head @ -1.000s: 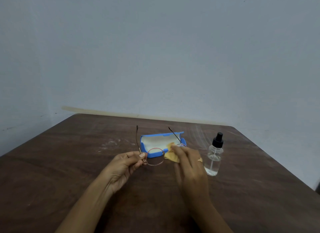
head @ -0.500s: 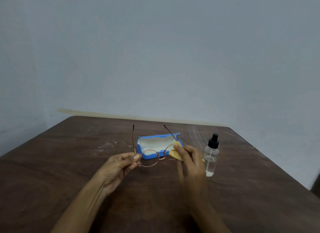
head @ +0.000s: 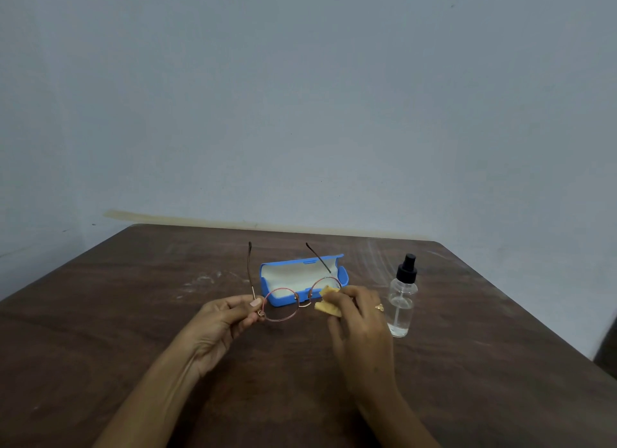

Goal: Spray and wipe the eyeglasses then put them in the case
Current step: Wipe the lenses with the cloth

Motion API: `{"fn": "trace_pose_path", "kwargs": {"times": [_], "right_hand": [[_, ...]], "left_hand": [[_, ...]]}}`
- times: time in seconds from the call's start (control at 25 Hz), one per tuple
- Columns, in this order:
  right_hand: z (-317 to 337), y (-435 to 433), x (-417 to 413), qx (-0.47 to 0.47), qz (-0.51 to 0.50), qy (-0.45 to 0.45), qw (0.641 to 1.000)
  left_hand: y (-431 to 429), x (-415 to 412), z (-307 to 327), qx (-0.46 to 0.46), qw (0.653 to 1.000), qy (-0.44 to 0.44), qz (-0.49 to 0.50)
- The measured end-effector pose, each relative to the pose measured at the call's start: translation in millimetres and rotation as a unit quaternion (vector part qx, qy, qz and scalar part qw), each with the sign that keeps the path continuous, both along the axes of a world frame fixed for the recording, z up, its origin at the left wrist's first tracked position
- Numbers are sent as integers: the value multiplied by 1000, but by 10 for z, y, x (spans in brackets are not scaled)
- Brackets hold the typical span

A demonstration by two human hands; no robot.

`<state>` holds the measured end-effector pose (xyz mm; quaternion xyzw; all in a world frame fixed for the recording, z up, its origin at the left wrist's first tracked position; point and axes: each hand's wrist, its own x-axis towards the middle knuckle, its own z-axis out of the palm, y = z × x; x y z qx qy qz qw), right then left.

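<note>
- Wiping is the step in hand, seen from the head view: the eyeglasses (head: 282,305) appear lifted just above the desk (head: 133,314). They hang in front of the open case (head: 344,276), which lies at their 12 o'clock. Both temples are unfolded and point toward 12.
- At the frame's 9 o'clock hinge corner the left grip (head: 220,327) pinches the metal between thumb and fingertips. Holding there, off the glass, should avoid fresh smears.
- Over the 3 o'clock lens the right grip (head: 360,324) is closed on the yellow cloth (head: 329,309). Best to pinch that lens on both faces through the cloth and rub lightly in small circles, since the thin wire rim looks easy to bend.
- Bare of cloth, the 9 o'clock lens likely needs its turn; shift the holding pinch to the bridge or the far hinge for that.
- Upright at 3 o'clock of the right grip, just beside it, stands the spray bottle (head: 402,300); mind the wrist so it is not knocked.
- Nothing lies in the case; fold the temples before laying the eyeglasses in.
</note>
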<state>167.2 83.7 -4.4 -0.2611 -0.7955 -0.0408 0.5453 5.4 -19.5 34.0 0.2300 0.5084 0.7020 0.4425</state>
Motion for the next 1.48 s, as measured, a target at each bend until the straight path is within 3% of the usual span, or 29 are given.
{"fn": "trace_pose_path", "kwargs": {"times": [0.32,0.72,0.88,1.32,1.48], "right_hand": [[39,4,-1,-1,19,66,998],[3,-73,-43,43,8,-39,998],[4,-42,-22,30,-3,-34,999],[49,0,17,-3,13,44,999],[30,-16,-20,26,19,15,999]], "left_hand": [[15,25,-31,0,998,56,0],[0,12,-3,3,999,28,15],[-9,-7,4,2,1000,22,14],[8,39,-43,-3,994,113,10],[-2,45,-30,-2,994,105,10]]}}
